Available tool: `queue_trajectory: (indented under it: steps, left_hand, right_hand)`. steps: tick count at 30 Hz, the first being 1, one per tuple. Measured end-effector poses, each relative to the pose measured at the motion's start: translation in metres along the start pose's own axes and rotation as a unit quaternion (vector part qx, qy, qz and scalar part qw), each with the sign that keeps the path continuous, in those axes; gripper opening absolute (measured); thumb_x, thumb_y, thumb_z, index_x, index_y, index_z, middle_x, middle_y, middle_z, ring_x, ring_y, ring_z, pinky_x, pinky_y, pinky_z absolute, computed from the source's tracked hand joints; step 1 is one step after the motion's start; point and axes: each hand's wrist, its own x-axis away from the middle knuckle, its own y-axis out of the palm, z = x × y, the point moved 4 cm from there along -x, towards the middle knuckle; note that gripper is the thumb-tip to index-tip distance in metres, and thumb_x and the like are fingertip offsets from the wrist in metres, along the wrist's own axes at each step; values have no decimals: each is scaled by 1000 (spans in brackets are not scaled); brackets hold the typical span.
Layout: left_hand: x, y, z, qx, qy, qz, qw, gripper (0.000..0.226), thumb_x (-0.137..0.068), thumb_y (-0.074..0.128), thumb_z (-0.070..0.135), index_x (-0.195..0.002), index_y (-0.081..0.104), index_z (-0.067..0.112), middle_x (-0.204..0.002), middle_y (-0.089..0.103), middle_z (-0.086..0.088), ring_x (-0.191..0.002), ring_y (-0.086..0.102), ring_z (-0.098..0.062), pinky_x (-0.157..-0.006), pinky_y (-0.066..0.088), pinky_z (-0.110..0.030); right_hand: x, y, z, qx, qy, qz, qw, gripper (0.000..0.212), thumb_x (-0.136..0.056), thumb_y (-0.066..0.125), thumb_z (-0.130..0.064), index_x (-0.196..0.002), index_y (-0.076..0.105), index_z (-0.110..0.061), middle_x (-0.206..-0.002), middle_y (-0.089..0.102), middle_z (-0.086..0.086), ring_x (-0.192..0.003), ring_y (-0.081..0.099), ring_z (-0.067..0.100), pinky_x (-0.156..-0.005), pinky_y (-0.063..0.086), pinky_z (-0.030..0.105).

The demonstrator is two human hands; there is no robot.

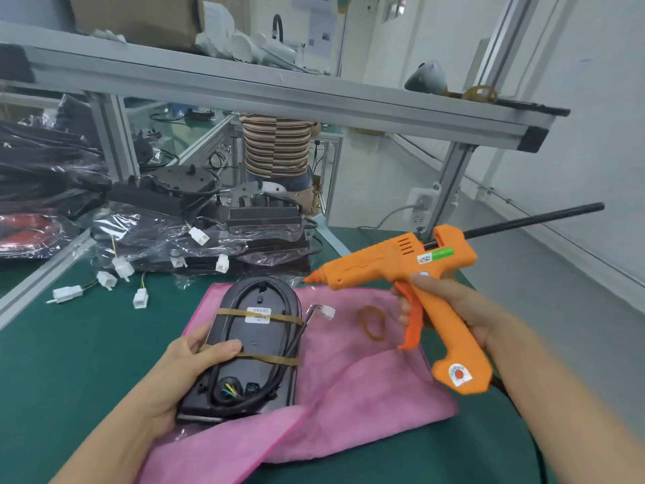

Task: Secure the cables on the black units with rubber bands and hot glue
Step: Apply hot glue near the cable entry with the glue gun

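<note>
Black unit (256,344), left side: covered by the left hand (185,365).
Label (258,315) on the unit: words too small to read.
Glue gun (412,284) handle: partly covered by the right hand (450,305).
Both arms: cut off at the bottom edge.
Person in striped shirt (277,144): upper part hidden behind the shelf (279,96).

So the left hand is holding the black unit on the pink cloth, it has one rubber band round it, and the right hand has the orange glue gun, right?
Not quite: the head view shows two rubber bands round the black unit, not one. The rest holds: left hand holding it on the pink cloth, right hand gripping the orange glue gun.
</note>
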Motion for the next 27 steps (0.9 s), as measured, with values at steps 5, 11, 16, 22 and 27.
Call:
queue_trajectory:
  steps: [5, 11, 16, 22, 27]
  left_hand:
    - [1, -5, 0, 6, 7, -12, 1000, 55, -50, 94, 23, -101, 74, 21, -105, 69, -29, -85, 71, -39, -63, 60, -38]
    - [-2, 3, -2, -3, 3, -28, 1000, 45, -55, 91, 22, -97, 75, 22, -105, 69, -29, -85, 70, -44, -68, 60, -45]
    - [-6, 4, 2, -18, 11, 14, 1000, 68, -47, 92, 28, -110, 68, 13, -99, 71, -28, -79, 71, -41, -62, 60, -39]
    - [-6, 6, 1, 0, 2, 17, 1000, 68, -42, 89, 30, -105, 70, 12, -101, 70, -29, -77, 71, -40, -64, 61, -42]
    - [-3, 10, 2, -8, -8, 23, 1000, 63, -53, 91, 14, -110, 67, 7, -98, 70, -30, -72, 71, -37, -63, 61, -40]
  right_hand:
    - [-8, -24, 26, -74, 42, 87, 993, 33, -78, 70, -37, -88, 74, -6, -81, 70, 15, -71, 70, 27, -71, 58, 37]
    - [-24, -30, 45, -91, 128, 137, 978, 32, -71, 74, -33, -72, 78, -1, -79, 72, 20, -66, 72, 30, -64, 61, 40]
    - [-34, -40, 50, -60, 181, 154, 969, 40, -63, 80, -37, -76, 77, 1, -86, 73, 22, -68, 72, 32, -56, 60, 40]
    - [-39, -53, 45, 274, 198, 230, 913, 51, -81, 66, -57, -88, 68, -6, -73, 71, 13, -64, 67, 24, -65, 56, 32]
    - [-30, -26, 24, 673, 146, 284, 667, 54, -90, 43, -62, -116, 64, -19, -120, 63, 5, -111, 59, 26, -78, 41, 32]
